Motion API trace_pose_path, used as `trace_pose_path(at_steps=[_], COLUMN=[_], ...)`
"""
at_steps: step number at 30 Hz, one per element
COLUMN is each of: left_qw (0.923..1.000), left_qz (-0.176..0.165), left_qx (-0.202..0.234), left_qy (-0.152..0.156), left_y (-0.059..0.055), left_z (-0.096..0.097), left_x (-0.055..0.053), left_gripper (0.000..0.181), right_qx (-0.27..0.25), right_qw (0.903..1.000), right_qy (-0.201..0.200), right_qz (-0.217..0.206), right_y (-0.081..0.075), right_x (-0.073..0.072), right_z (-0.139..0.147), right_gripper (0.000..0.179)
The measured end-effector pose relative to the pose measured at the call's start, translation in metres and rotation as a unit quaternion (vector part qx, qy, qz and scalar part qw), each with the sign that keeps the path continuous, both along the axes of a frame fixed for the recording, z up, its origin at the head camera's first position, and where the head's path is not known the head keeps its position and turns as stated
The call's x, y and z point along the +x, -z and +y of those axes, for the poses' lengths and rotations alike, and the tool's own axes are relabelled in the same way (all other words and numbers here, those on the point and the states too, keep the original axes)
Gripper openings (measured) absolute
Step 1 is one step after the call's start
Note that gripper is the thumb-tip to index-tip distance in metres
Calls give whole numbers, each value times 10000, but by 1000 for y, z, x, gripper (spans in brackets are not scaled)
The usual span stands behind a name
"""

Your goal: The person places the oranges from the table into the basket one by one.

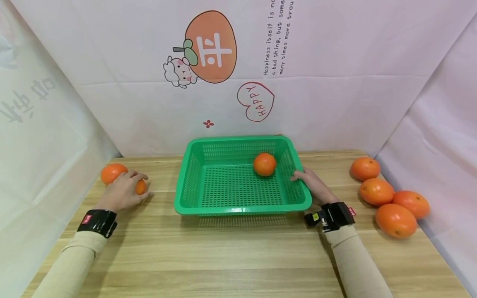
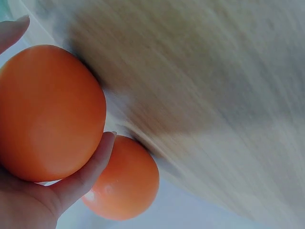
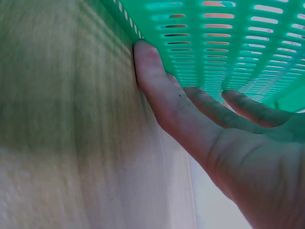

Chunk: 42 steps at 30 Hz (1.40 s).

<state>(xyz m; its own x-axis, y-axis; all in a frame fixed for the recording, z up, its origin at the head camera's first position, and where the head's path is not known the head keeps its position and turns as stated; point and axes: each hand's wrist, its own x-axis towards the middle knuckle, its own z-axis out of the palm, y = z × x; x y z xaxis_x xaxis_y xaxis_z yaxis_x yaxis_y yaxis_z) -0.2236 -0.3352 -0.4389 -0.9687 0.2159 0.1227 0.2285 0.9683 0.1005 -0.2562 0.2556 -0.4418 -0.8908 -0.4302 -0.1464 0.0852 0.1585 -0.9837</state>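
On the left of the table, my left hand [image 1: 123, 191] curls round an orange [image 1: 140, 187]. Its thumb and fingers lie on either side of that orange [image 2: 47, 114] in the left wrist view. Just behind it lies a second orange [image 1: 113, 172]. A green plastic basket [image 1: 238, 210] stands in the middle, holding one orange [image 1: 265, 164] near its back right corner. My right hand [image 1: 316, 185] grips the basket's right side, some digits over the rim. In the right wrist view, other fingers [image 3: 162, 90] lie against the slotted outer wall [image 3: 190, 28].
Several more oranges [image 1: 396, 220] lie grouped at the right end of the wooden table [image 1: 238, 256]. A white printed cloth [image 1: 335, 111] hangs right behind the basket, and cloth also closes off both sides.
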Motion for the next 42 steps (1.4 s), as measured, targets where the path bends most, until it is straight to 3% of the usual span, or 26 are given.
trace_pose_path(at_steps=[24, 42], left_qw=[9995, 9992], left_qz=[308, 373], left_qx=[3, 44], left_qy=[97, 165], left_y=[7, 5], left_z=[-4, 1], left_x=[0, 5], left_gripper=[50, 46], right_qx=[-15, -9], right_qw=[10000, 10000], right_qy=[3, -65], right_qz=[-47, 38], right_y=[-1, 2], right_x=[0, -1], right_z=[1, 2], right_gripper=[76, 74])
